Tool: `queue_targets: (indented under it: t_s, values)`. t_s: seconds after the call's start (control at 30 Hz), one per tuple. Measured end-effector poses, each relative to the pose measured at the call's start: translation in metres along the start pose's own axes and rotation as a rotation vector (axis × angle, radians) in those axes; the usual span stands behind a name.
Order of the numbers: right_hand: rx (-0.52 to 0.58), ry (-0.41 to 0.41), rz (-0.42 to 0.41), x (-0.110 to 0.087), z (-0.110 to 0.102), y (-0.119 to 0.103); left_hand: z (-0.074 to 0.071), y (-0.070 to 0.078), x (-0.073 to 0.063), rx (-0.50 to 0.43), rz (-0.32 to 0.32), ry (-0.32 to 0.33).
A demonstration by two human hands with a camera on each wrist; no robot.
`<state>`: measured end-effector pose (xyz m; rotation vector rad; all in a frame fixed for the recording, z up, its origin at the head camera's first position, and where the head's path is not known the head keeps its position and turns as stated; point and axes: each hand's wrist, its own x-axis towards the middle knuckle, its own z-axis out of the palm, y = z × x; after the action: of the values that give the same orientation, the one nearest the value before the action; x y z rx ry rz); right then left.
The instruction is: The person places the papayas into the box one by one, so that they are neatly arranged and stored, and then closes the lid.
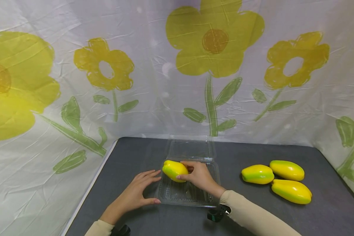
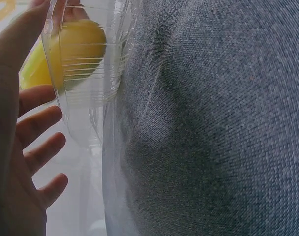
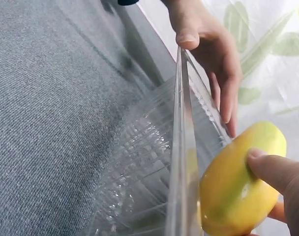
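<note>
My right hand (image 1: pixel 199 175) pinches a glossy yellow-green papaya (image 1: pixel 174 170) between thumb and fingers. The fruit overlaps the upper left part of a clear plastic clamshell box (image 1: pixel 188 198) in the head view, and in the right wrist view the papaya (image 3: pixel 243 182) appears at the box's rim. Behind the base lies the box's clear lid (image 1: pixel 191 149), folded back. At the box's left side my left hand (image 1: pixel 135 191) has its fingers spread and fairly straight, with fingertips right at the rim. In the left wrist view the papaya (image 2: pixel 80 46) shows through the ribbed clear wall.
Three more papayas lie in a group to the right: one on the left (image 1: pixel 257 174), one behind (image 1: pixel 287 170) and one in front (image 1: pixel 292 191). The dark grey table (image 1: pixel 129 154) meets a white flower-printed curtain (image 1: pixel 153 108) at its back and left edges.
</note>
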<state>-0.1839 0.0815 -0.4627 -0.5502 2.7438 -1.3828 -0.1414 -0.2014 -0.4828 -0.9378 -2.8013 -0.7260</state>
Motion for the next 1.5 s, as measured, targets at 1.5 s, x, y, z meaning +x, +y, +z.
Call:
queue_targets:
  t_s: [1.5]
  values:
    - [-0.031, 0.000, -0.022, 0.0009, 0.0084, 0.0070, -0.0001, 0.0020, -0.0009, 0.009, 0.014, 0.017]
